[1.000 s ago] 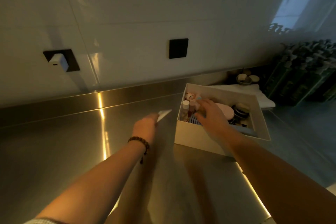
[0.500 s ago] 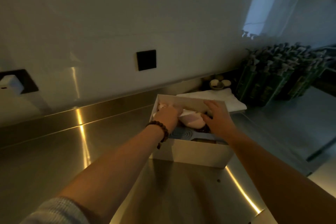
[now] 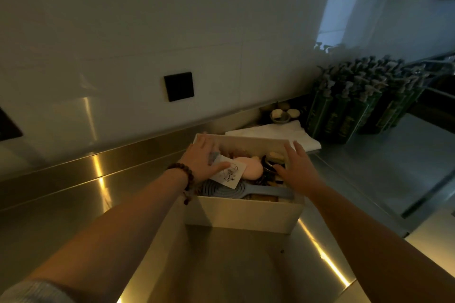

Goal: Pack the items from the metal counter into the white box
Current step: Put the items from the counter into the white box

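A steel metal counter (image 3: pixel 73 204) below a white tiled wall carries the white box (image 3: pixel 246 214) at centre. The left hand (image 3: pixel 200 160), at the box's 10 o'clock, presses a white card (image 3: pixel 227 176) with fingers straight. The right hand (image 3: pixel 294 167), at 2 o'clock, is spread flat over the packed items.

We see a brushed metal counter (image 3: pixel 234 265), smooth and glossy, catching streaks of light beneath our arms. The white box (image 3: pixel 246 214) looks matt, like card. Under our left hand's (image 3: pixel 200 161) thumb lies a matt paper card (image 3: pixel 229 174) with a line drawing; beside it a smooth, soft-sheened pink pad (image 3: pixel 250 170). Nearer us, a matt blue plastic brush (image 3: pixel 236 192). Wooden beads (image 3: pixel 183 174) ring the wrist. Behind the box lies a folded white cloth (image 3: pixel 275 130).
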